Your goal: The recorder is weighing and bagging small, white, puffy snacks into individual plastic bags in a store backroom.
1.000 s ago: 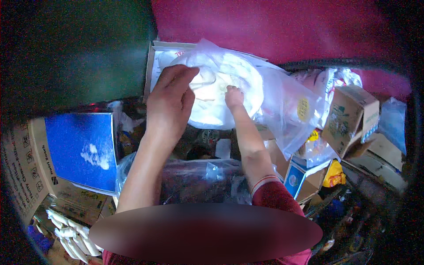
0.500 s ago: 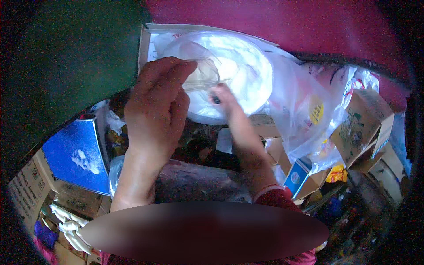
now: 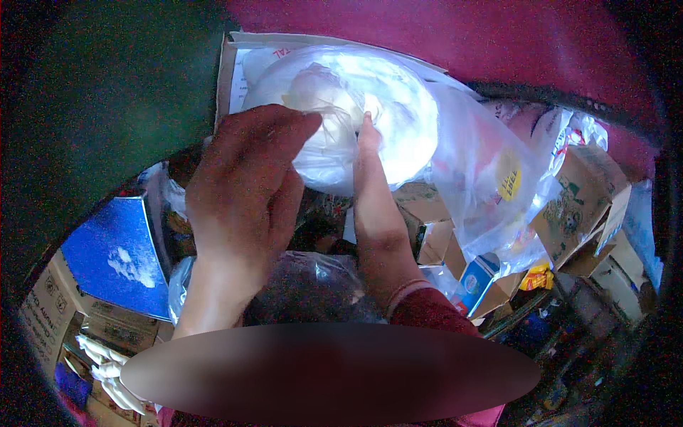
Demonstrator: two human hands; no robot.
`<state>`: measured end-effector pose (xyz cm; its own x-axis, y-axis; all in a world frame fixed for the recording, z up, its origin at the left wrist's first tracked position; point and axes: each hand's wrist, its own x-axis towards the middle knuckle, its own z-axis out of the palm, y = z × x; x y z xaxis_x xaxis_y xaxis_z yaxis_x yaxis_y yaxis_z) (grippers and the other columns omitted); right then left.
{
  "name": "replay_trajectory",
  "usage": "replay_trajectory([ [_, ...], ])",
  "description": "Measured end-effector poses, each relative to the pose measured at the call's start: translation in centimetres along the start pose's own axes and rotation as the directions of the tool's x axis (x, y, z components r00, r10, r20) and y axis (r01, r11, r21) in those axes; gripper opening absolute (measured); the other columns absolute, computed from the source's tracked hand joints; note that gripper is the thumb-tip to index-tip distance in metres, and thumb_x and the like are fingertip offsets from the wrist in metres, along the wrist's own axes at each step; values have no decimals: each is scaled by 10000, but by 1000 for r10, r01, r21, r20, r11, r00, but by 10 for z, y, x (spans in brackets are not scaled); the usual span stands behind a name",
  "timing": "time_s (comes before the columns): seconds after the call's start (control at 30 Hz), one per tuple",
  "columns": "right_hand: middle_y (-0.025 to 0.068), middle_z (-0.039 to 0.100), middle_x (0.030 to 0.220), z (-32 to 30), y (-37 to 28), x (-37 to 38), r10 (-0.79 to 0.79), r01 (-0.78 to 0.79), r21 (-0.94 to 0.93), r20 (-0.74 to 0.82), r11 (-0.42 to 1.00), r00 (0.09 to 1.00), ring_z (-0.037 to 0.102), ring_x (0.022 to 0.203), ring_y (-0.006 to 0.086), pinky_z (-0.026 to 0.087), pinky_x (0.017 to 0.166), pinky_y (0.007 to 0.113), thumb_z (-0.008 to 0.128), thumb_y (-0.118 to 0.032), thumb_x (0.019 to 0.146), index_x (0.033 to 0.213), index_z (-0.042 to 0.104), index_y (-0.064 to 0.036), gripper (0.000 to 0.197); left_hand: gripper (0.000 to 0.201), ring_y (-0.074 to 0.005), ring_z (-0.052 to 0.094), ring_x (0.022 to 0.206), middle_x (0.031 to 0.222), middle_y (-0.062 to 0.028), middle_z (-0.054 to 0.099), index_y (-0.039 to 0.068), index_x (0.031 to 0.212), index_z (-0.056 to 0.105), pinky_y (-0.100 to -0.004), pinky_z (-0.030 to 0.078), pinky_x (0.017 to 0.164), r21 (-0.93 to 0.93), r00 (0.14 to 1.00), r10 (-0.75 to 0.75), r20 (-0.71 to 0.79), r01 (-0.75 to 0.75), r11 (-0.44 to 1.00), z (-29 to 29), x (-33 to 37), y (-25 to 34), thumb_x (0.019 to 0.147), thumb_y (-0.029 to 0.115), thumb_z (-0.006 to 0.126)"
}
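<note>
My left hand point(image 3: 242, 181) pinches the rim of a small, thin clear plastic bag point(image 3: 329, 117) between thumb and fingertips. The bag hangs over a large, round white plastic-lined opening point(image 3: 411, 114) whose inside is bright white; glare blurs what lies in it. Thumb uppermost, my right hand point(image 3: 368, 134) is closed beside the small bag's right side. Whatever the right hand grips is hidden by the hand and the plastic.
A cardboard flap point(image 3: 228, 78) stands behind the white opening. To the right hang translucent plastic bags point(image 3: 484, 171) beside a cardboard box point(image 3: 583, 192). A blue box point(image 3: 114, 249) sits at left. Clear plastic wrap point(image 3: 313, 285) lies nearer me. Green and dark red sheets border the far side.
My right hand has moved slightly up and forward, closer to the small bag's side. The small bag looks fuller and rounder. My left hand keeps its pinch, shifted slightly.
</note>
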<state>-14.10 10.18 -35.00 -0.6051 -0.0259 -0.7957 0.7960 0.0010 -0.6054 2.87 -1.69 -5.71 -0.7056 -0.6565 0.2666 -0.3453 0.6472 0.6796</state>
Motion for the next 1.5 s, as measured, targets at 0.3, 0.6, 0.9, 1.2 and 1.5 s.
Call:
replay_trajectory([
  [0.3, 107, 548, 629, -16, 17, 26, -299, 323, -617, 145, 718, 943, 505, 450, 184, 379, 389, 299, 652, -247, 757, 936, 508, 85, 403, 365, -272, 568, 834, 945, -130, 571, 50, 978, 613, -348, 468, 730, 43, 999, 40, 32, -41, 998, 0, 4, -2, 637, -47, 526],
  [0.6, 245, 581, 974, -17, 8, 53, -396, 423, -830, 274, 362, 876, 563, 918, 341, 415, 820, 370, 669, -313, 711, 1031, 512, 99, 545, 217, -228, 575, 887, 914, -73, 621, 113, 889, 639, -327, 452, 782, 70, 998, -67, 3, 67, 995, -1, 5, 10, 730, 25, 522],
  [0.9, 244, 566, 1004, -3, 26, 82, -196, 261, -862, 192, 435, 962, 540, 980, 342, 409, 857, 369, 680, -274, 693, 1029, 510, 81, 518, 347, -259, 563, 836, 914, -136, 590, 24, 943, 635, -333, 458, 726, -13, 990, 119, -69, -120, 993, 9, -1, -12, 619, -22, 521],
  [1.2, 105, 525, 672, -1, 68, 6, -115, 149, -331, 119, 932, 986, 516, 574, 203, 431, 509, 357, 636, -253, 783, 861, 490, 48, 343, 363, -261, 568, 808, 899, -142, 592, 26, 944, 636, -337, 457, 717, -9, 984, 161, -76, -162, 987, 2, 0, -12, 601, -17, 525],
  [1.5, 79, 541, 749, -2, 61, 48, 2, 1, 50, -58, 999, 998, 509, 536, 159, 418, 441, 293, 587, -159, 817, 962, 485, 8, 243, 353, -261, 569, 793, 893, -158, 585, 18, 929, 637, -337, 463, 695, 40, 998, 50, 43, -51, 998, -13, 5, 0, 594, -24, 533],
])
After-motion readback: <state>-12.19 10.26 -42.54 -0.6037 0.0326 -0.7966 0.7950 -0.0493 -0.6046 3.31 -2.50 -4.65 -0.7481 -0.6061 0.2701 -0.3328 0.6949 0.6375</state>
